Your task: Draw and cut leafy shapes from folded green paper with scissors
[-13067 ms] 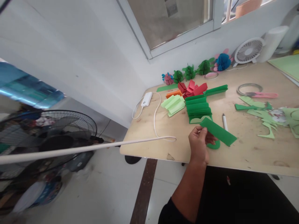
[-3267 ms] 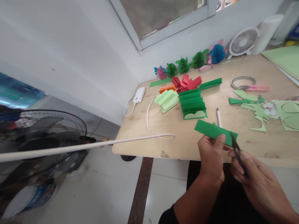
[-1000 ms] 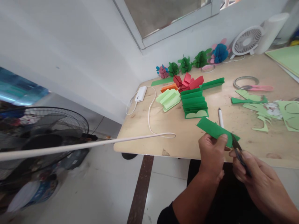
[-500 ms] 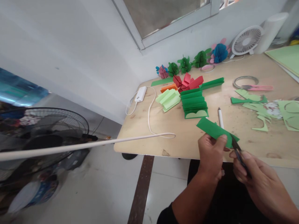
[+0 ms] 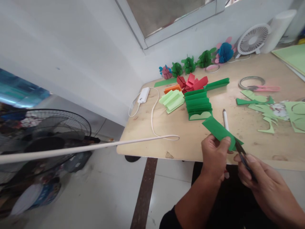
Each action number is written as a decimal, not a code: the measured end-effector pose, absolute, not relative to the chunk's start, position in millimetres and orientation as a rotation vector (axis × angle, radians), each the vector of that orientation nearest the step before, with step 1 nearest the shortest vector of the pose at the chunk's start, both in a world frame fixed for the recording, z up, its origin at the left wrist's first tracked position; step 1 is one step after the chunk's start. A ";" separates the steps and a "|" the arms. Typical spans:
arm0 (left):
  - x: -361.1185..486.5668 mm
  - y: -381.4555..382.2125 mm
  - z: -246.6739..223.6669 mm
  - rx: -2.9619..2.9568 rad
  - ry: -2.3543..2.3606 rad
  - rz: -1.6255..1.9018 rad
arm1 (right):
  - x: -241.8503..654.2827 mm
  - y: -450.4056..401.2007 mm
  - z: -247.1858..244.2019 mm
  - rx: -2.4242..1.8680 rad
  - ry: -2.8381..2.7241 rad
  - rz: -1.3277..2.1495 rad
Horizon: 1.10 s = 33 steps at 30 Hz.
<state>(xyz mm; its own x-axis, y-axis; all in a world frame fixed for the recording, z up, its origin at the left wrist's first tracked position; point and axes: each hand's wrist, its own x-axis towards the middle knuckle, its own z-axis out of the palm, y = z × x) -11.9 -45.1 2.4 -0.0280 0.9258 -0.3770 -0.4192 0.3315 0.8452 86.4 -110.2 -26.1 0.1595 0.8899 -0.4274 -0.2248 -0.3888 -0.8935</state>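
Observation:
Between thumb and fingers, my left hand (image 5: pixel 215 154) pinches a folded strip of green paper (image 5: pixel 217 128) above the table's front edge. My right hand (image 5: pixel 258 178) is wrapped round a pair of dark scissors (image 5: pixel 242 156), whose blades lie across the right end of the strip. The handle loops are mostly covered by my fingers. Just beyond the strip lies a white pen (image 5: pixel 225 120). Behind it to the left stands a pleated stack of dark green paper (image 5: pixel 197 105) with a pale green scalloped piece on its front.
Pale green scraps (image 5: pixel 264 111), pink thread snips (image 5: pixel 267 88) and a tape roll (image 5: pixel 251 83) lie at the right. Red folded papers (image 5: pixel 192 83) sit farther back, before several paper ornaments (image 5: pixel 189 65) and a small white fan (image 5: pixel 254 39). A white cable (image 5: pixel 95 148) crosses the left side.
The green strip has tilted a little, its left end shifting slightly right, while the scissors keep to its right end. Both hands stay in nearly the same place.

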 end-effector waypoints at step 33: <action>-14.3 -41.9 2.1 0.613 1.090 1.146 | 86.5 -105.6 -21.9 -1.463 -0.750 1.396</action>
